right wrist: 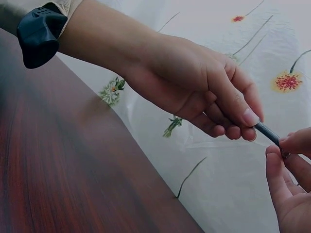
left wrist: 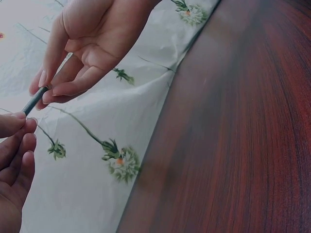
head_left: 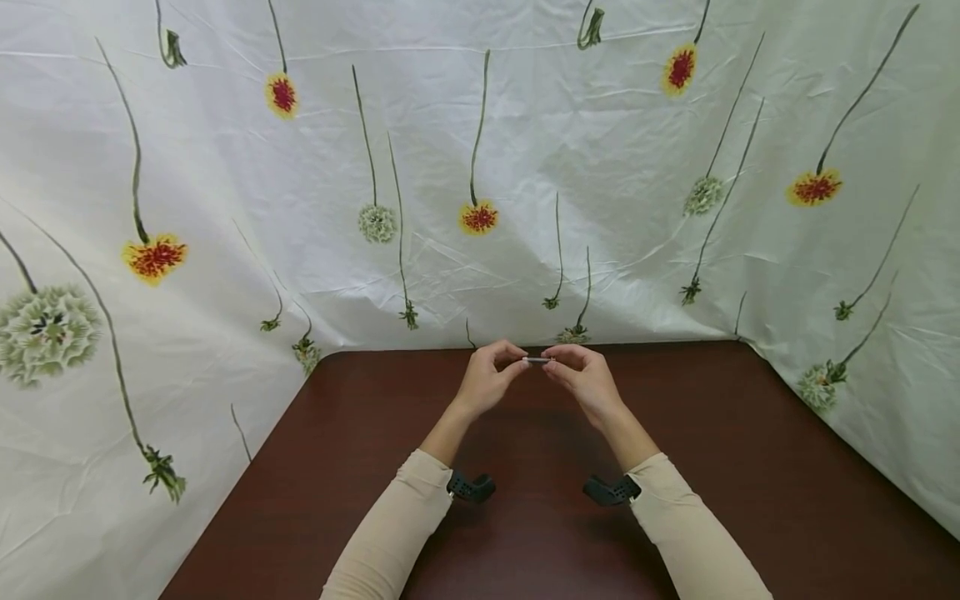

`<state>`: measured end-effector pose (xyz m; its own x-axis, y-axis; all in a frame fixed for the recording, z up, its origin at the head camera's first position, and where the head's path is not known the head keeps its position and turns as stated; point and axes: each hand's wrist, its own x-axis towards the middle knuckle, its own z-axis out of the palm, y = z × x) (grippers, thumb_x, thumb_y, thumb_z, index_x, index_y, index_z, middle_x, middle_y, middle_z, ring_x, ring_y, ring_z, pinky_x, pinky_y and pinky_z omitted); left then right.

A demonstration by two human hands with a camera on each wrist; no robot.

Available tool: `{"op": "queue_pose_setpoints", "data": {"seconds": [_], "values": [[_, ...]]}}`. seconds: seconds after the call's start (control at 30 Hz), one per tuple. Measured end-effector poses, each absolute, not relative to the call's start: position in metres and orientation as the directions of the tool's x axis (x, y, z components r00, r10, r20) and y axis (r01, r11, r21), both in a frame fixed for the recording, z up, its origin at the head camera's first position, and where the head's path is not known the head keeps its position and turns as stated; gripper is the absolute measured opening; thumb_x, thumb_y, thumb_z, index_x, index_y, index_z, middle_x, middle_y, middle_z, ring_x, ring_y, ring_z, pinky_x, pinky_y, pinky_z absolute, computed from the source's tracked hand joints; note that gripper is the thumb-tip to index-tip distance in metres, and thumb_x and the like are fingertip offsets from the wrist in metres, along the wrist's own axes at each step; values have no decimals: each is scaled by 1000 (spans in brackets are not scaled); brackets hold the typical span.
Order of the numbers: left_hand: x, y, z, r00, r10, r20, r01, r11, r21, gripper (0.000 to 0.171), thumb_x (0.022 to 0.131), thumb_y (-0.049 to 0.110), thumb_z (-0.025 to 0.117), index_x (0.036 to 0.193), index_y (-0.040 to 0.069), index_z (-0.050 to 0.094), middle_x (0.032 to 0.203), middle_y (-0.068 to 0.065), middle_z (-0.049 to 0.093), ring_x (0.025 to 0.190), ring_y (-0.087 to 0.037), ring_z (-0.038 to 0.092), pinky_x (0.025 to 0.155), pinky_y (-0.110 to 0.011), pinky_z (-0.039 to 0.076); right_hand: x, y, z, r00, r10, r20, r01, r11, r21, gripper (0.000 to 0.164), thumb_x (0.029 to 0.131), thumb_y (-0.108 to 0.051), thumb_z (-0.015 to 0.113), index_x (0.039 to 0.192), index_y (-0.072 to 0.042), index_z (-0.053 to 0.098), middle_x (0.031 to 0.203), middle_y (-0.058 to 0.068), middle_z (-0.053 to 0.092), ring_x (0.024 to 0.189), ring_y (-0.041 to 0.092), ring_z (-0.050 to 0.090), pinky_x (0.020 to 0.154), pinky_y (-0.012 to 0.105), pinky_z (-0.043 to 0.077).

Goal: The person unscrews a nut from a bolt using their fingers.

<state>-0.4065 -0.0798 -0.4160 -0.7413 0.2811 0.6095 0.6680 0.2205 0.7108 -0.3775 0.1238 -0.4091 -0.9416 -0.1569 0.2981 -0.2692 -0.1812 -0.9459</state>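
A thin, short grey rod [head_left: 537, 360] with ribbing like a screw thread is held level between both hands, above the far part of the table. My left hand [head_left: 483, 382] pinches one end between thumb and fingers; in the right wrist view the left hand [right wrist: 194, 82] shows this grip clearly. At the other end my right hand [head_left: 588, 382] pinches the rod with thumb and fingertips. In the left wrist view, the ribbed middle of the rod [left wrist: 35, 101] shows between the fingertips, while its ends are hidden by them.
A dark reddish-brown wooden table [head_left: 525, 542] lies under the forearms. Behind and beside it hangs a white cloth [head_left: 427, 158] printed with flowers. Black wrist devices, on the left [head_left: 472, 487] and on the right [head_left: 611, 490], sit at the beige sleeve cuffs.
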Motion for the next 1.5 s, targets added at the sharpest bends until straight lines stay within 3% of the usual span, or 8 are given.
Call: {"op": "queue_pose_setpoints", "data": {"seconds": [0.33, 0.53, 0.63, 0.77, 0.93, 1.2, 1.33, 1.5], "values": [[-410, -79, -420, -740, 293, 606, 670, 247, 700, 10, 96, 6, 75, 105, 1, 74, 99, -6, 77, 94, -21, 71, 81, -44, 54, -380, 118, -413, -970, -38, 241, -231, -177, -957, 28, 100, 9, 63, 126, 19, 63, 112, 25, 71, 93, 14, 73, 90, 32, 55], [-412, -79, -424, -749, 278, 601, 662, 296, 689, 8, 94, 1, 75, 103, 1, 75, 95, -6, 78, 93, -21, 72, 80, -46, 54, -383, 115, -419, -988, 58, 146, -155, -245, -957, 28, 101, 8, 61, 127, 19, 62, 120, 30, 68, 92, 15, 75, 95, 38, 51], [-412, -80, -424, -760, 269, 591, 649, 310, 694, 9, 94, 0, 75, 103, 0, 75, 95, -6, 78, 92, -22, 71, 81, -44, 54, -386, 118, -420, -990, 66, 127, -140, -252, -957, 29, 103, 8, 57, 130, 20, 59, 127, 35, 62, 96, 16, 74, 96, 35, 51], [-412, -81, -423, -776, 276, 568, 631, 325, 704, 10, 94, 1, 75, 104, -1, 74, 97, -7, 77, 92, -23, 71, 81, -45, 54, -387, 124, -419, -994, -7, 111, -107, -238, -965, 35, 104, 13, 45, 137, 20, 52, 139, 39, 51, 121, 30, 64, 101, 35, 48], [-415, -84, -425, -797, 282, 534, 603, 344, 719, 8, 95, 2, 75, 103, 2, 74, 100, -6, 76, 97, -24, 70, 85, -46, 54, -386, 130, -419, -972, -177, 156, -133, -133, -982, 44, 103, 16, 45, 147, 14, 44, 146, 38, 46, 137, 43, 47, 109, 47, 40], [-418, -91, -436, -833, 302, 464, 550, 357, 755, 11, 94, 3, 76, 105, 0, 74, 108, -13, 76, 107, -29, 69, 90, -50, 52, -388, 140, -433, -971, -150, 187, -186, -23, -982, 28, 98, 12, 62, 124, 20, 55, 117, 27, 65, 115, 38, 66, 93, 36, 54], [-421, -95, -443, -852, 298, 431, 519, 374, 768, 12, 93, 4, 77, 104, 0, 75, 103, -7, 77, 102, -25, 70, 86, -45, 53, -391, 149, -441, -975, -134, 176, -180, 17, -984, 25, 97, 11, 66, 119, 17, 59, 108, 23, 71, 101, 32, 72, 90, 41, 56], [-424, -99, -454, -876, 326, 355, 469, 405, 785, 7, 94, 7, 77, 101, 7, 75, 96, -2, 75, 90, -19, 68, 77, -37, 52, -394, 159, -453, -972, -123, 199, -226, 286, -931, 26, 97, -4, 73, 119, 9, 68, 110, 16, 74, 105, 35, 69, 89, 47, 55]]}}
